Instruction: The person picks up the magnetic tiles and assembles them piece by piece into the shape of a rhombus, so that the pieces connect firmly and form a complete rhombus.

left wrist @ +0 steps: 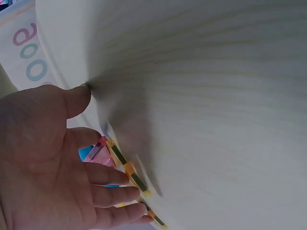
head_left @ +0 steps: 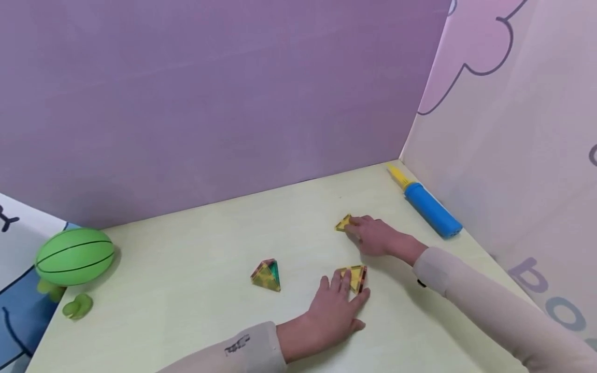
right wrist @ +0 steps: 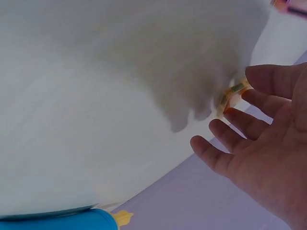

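Note:
My left hand (head_left: 333, 313) lies low over the table with fingers spread. Its fingertips touch a small shape of yellow and reddish see-through magnetic tiles (head_left: 356, 274). In the left wrist view, pink and yellow tile edges (left wrist: 128, 167) show beyond the straight fingers (left wrist: 108, 173). Farther back, my right hand (head_left: 375, 235) pinches the corner of a yellow triangular magnetic tile (head_left: 342, 223) between thumb and index finger. The right wrist view shows that tile (right wrist: 230, 96) partly hidden by the fingertips. Left of both hands stands a pyramid of yellow, red and green tiles (head_left: 267, 275).
A blue hand pump (head_left: 431, 207) with a yellow nozzle lies along the right wall. At the table's left edge sit a green ball (head_left: 74, 256) with black lines and a small green toy (head_left: 78, 306). A purple wall (head_left: 224, 103) borders the table's back edge.

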Motion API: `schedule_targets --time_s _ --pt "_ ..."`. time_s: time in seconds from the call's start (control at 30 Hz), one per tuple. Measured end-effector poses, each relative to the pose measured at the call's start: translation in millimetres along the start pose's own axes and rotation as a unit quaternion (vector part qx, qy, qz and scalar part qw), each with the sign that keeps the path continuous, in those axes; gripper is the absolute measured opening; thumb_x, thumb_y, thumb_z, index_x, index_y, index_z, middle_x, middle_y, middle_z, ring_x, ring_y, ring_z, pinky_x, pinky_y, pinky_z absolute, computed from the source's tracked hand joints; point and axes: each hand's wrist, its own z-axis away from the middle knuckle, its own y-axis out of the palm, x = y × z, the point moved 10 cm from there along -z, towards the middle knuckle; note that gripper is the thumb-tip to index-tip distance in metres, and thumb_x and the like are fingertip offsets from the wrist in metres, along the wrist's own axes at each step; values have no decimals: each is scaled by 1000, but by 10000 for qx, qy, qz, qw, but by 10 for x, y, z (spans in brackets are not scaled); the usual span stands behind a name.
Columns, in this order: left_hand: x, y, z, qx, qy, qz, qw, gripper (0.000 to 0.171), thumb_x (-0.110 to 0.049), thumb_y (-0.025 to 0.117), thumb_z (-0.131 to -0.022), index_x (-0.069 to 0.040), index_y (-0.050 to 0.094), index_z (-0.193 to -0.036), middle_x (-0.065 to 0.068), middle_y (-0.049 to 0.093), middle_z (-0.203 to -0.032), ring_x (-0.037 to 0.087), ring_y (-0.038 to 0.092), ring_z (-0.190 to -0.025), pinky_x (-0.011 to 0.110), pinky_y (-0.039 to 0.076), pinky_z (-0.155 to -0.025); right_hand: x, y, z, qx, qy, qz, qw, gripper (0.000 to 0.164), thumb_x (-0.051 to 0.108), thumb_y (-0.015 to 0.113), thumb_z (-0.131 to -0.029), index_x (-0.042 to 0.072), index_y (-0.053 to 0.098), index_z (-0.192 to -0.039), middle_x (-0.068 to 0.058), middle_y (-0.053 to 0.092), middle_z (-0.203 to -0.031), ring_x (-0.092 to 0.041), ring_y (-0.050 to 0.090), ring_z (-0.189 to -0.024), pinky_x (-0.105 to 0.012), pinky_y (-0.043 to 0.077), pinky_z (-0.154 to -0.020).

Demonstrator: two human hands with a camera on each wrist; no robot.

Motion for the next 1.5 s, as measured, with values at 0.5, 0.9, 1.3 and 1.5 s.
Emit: schedule_targets --time_s 0.5,0.9,1.3,1.5 --pt "93 -55 -2 -167 259 167 9994 66 -67 48 -95 -27 48 -148 -1 41 -158 25 37 -146 45 40 -109 -4 13 220 107 -102 146 9998 46 10 57 -95 7 57 -141 -22 48 -149 -44 43 -137 -64 43 -104" --pt "132 -18 -34 -46 86 383 9992 65 -65 47 -97 -32 42 -153 3 35 -162 29 26 -152 46 34 -117 48 54 466 -17 -377 154 9992 51 14 68 -91 9 57 -141 -21 47 -152 -46 42 -138 -66 41 -105" --pt "122 -27 -83 -192 105 325 9992 63 -67 48 -96 -32 48 -149 2 43 -158 30 33 -148 45 37 -113 75 113 639 -130 -477 112 9987 50 14 69 -90 12 58 -139 -18 49 -150 -43 44 -136 -65 42 -104" --pt "120 -26 -81 -193 105 261 9994 63 -66 46 -97 -32 47 -150 3 42 -158 30 33 -148 44 37 -114 139 101 730 -236 -583 94 9980 50 14 70 -90 13 60 -138 -18 51 -148 -42 46 -134 -64 43 -103"
